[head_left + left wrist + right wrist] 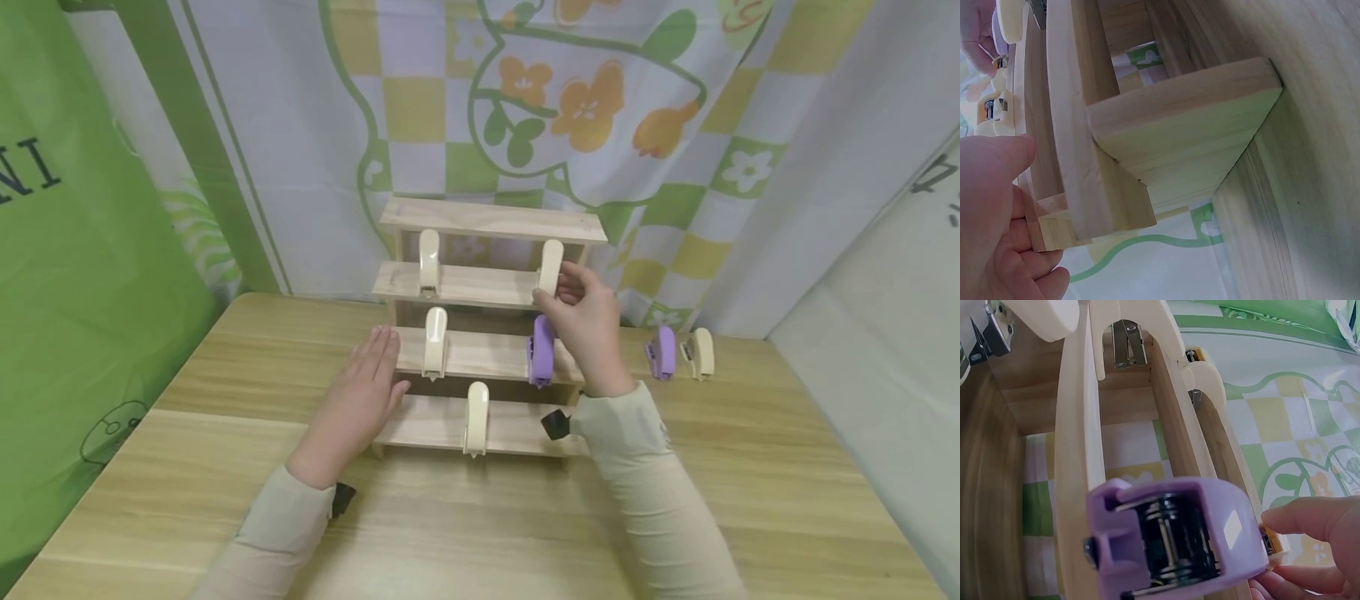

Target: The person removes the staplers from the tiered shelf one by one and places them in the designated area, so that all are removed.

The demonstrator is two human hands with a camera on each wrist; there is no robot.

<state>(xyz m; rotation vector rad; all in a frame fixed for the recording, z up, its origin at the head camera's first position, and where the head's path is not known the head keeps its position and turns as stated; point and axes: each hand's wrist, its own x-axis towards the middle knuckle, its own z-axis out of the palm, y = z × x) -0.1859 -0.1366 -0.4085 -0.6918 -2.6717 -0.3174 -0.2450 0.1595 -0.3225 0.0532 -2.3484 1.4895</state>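
Note:
A stepped wooden rack (491, 218) stands on the table. On its second tier from the top, my right hand (592, 321) pinches a cream hole punch (551, 265) at the right end, thumb in front and fingers behind. My left hand (352, 400) grips the rack's left end, its thumb over a board (1029, 75) and fingers curled under. Another cream punch (428, 262) shares that upper tier. One tier lower stand a cream punch (435, 342) and a purple punch (541, 350), its spring visible in the right wrist view. The lowest tier holds a cream punch (476, 418).
To the right of the rack, a purple punch (662, 352) and a cream punch (701, 353) stand on the wooden table (750, 467). A patterned curtain (420, 108) hangs close behind the rack. Green cloth (75, 250) hangs on the left.

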